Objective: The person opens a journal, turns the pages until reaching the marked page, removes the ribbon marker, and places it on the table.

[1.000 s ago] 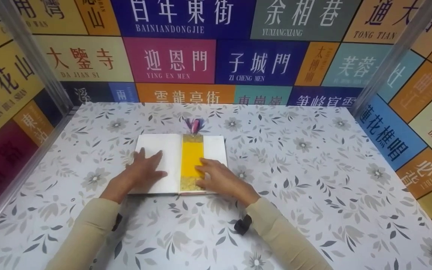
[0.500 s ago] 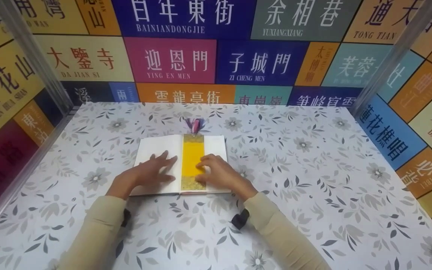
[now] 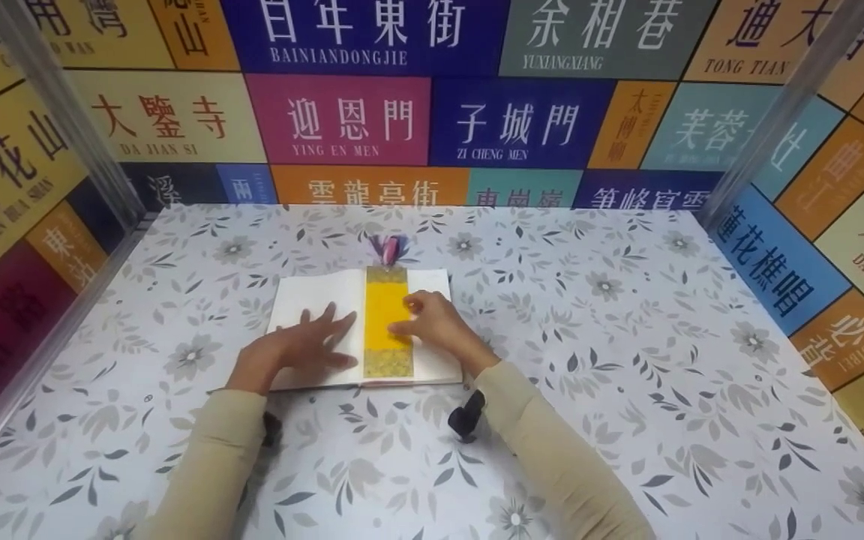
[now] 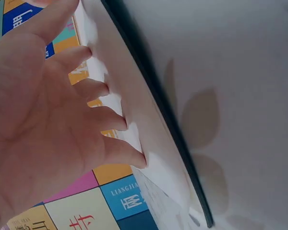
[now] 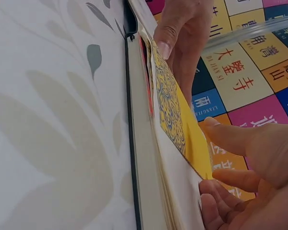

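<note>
An open book [image 3: 312,296] with blank white pages and a dark cover lies on the table. Along its right page, next to the fold, is a yellow bookmark [image 3: 385,304] with patterned ends and a purple-pink tassel [image 3: 391,250] sticking out past the top edge. My left hand [image 3: 301,349] rests on the left page, fingers spread; its fingertips touch the paper in the left wrist view. My right hand [image 3: 439,322] pinches the bookmark's right edge, thumb [image 5: 230,136] on its yellow face and bent fingers [image 5: 237,179] at the edge.
The table [image 3: 627,420] has a white cloth printed with grey leaves and flowers. Coloured panels with Chinese lettering [image 3: 338,120] stand behind it and at both sides. Clear posts [image 3: 769,127] rise at the back corners.
My left hand has slid right across the page toward the fold. My right hand has moved slightly up along the bookmark, its fingers more bent, and the bookmark's lower end has shifted a little up and right.
</note>
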